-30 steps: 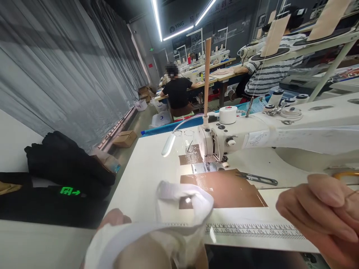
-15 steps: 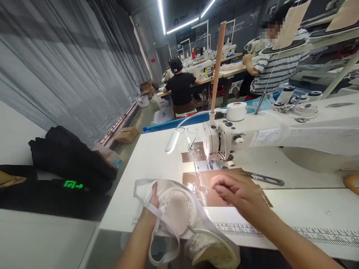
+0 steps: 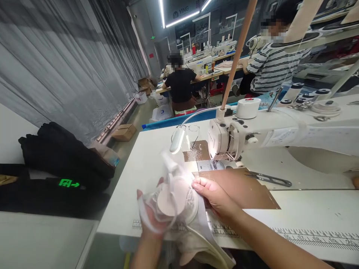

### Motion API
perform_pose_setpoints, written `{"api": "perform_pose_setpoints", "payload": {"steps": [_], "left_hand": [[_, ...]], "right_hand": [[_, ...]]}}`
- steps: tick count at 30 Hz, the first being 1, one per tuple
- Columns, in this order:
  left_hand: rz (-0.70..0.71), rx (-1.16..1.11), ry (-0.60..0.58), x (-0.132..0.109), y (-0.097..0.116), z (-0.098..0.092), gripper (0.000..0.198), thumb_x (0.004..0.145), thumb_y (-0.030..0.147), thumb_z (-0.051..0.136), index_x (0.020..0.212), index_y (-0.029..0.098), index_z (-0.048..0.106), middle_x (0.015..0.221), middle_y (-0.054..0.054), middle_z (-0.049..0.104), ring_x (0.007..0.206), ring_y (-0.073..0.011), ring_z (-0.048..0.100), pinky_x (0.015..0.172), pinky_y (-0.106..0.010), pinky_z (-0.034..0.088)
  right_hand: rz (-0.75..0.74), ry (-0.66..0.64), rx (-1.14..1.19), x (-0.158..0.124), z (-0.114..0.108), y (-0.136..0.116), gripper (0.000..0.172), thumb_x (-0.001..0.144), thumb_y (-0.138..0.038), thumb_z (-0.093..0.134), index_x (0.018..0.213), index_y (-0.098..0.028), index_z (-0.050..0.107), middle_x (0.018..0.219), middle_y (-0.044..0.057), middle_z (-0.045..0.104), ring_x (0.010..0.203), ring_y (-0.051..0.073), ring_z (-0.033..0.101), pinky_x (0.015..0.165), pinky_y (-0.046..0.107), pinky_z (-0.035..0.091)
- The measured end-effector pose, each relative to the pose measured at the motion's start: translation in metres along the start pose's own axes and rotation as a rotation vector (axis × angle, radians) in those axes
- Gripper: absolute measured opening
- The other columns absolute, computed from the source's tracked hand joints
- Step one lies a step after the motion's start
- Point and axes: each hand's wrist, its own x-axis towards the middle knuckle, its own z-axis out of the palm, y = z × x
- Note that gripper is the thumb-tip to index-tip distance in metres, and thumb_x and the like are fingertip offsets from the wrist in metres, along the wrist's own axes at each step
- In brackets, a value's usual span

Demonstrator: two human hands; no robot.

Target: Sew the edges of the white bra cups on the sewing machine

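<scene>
A pale bra (image 3: 172,200) with a moulded cup, lace edging and white straps is held up over the front edge of the sewing table (image 3: 127,186). My left hand (image 3: 153,216), partly blurred, holds it from the left and beneath; a strap loops across this hand and part of the hand is hidden by the fabric. My right hand (image 3: 211,192) pinches the lace-side edge of the cup between thumb and fingers. The lower cup hangs past the table edge. Just beyond my hands stands the white sewing machine (image 3: 221,140), its needle area lit.
Thread snips (image 3: 270,179) lie right of the brown plate (image 3: 238,185). Glasses (image 3: 193,129) rest behind the lamp (image 3: 177,141). A printed ruler (image 3: 316,237) runs along the front edge. Black cloth (image 3: 67,153) is piled at left. Two co-workers sit at machines ahead.
My right hand has moved left and down from beside the needle area and now grips the bra's edge. The bra has been turned and its upper strap swings, blurred.
</scene>
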Motion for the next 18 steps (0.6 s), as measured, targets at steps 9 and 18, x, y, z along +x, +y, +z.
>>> {"api": "perform_pose_setpoints", "payload": {"steps": [9, 18], "left_hand": [[0.024, 0.284, 0.103, -0.013, -0.026, 0.005, 0.064, 0.058, 0.036, 0.080, 0.117, 0.019, 0.061, 0.102, -0.011, 0.070, 0.107, -0.0325, 0.058, 0.099, -0.043, 0.041], [0.116, 0.511, 0.278, 0.000, -0.039, 0.000, 0.020, 0.066, 0.010, 0.066, 0.085, 0.013, 0.070, 0.075, -0.001, 0.070, 0.075, -0.0190, 0.063, 0.074, -0.027, 0.049]], "right_hand": [[-0.078, -0.023, -0.025, 0.002, -0.009, 0.008, 0.029, 0.081, -0.046, 0.059, 0.085, -0.017, 0.054, 0.072, 0.001, 0.058, 0.068, 0.016, 0.055, 0.064, 0.028, 0.045], [-0.309, 0.074, -0.347, -0.005, -0.005, 0.002, 0.027, 0.088, -0.043, 0.050, 0.085, -0.017, 0.056, 0.080, 0.001, 0.056, 0.074, 0.015, 0.051, 0.070, 0.026, 0.043]]}}
